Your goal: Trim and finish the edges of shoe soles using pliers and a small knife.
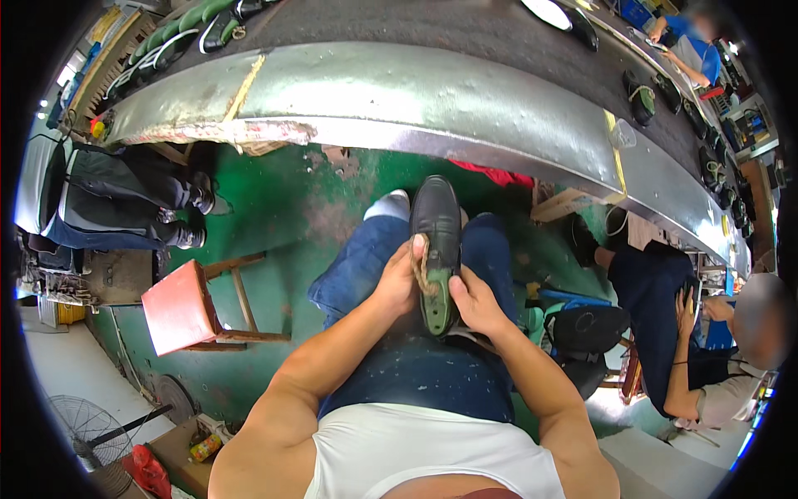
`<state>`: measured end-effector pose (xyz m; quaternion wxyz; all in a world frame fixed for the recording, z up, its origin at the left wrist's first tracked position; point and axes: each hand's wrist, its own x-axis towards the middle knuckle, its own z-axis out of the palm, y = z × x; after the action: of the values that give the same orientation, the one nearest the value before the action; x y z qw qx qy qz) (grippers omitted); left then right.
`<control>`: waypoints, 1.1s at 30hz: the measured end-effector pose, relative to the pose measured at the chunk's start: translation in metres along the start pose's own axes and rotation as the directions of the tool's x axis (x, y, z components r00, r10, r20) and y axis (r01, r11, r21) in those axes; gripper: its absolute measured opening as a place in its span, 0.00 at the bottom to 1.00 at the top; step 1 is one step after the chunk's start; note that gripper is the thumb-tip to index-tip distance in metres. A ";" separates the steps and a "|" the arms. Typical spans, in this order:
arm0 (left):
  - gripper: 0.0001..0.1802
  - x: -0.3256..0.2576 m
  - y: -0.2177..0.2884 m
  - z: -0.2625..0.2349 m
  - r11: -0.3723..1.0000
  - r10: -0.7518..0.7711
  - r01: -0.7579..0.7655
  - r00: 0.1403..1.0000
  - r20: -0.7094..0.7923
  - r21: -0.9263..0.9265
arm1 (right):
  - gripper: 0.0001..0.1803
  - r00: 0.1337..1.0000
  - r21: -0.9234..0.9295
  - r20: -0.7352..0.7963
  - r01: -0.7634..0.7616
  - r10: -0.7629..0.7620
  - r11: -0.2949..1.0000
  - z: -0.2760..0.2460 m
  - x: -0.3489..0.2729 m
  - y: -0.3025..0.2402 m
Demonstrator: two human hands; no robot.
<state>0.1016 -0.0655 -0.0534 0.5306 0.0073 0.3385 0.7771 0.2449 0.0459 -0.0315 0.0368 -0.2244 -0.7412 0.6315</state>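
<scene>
A black leather shoe [435, 212] rests over my lap, its toe pointing away from me. Inside its heel end sits a green shoe last [437, 306] with holes in its top, and a loop of rope [423, 270] is tied to it. My left hand [402, 274] grips the shoe's left side, thumb up by the rope. On the other side, my right hand [478, 301] holds the heel end by the green last, thumb on top. The fingers beneath the shoe are hidden.
A metal-edged conveyor bench [399, 91] curves across ahead, carrying more shoes on lasts [642, 104]. At left stand a red-topped stool [179, 306] and a wire fan [91, 428]. One person [715, 366] sits at right; another's legs [125, 195] show at left.
</scene>
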 end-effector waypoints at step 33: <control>0.17 0.312 0.348 0.038 0.394 0.619 -0.367 0.784 0.052 0.843 | 0.21 0.689 -0.752 -0.489 -0.022 -0.535 0.659 -0.302 0.352 -0.078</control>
<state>-0.3063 0.1403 0.0531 0.1551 0.2463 0.7080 0.6435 0.0097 0.4493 0.0224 0.3110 -0.3171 -0.8822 0.1562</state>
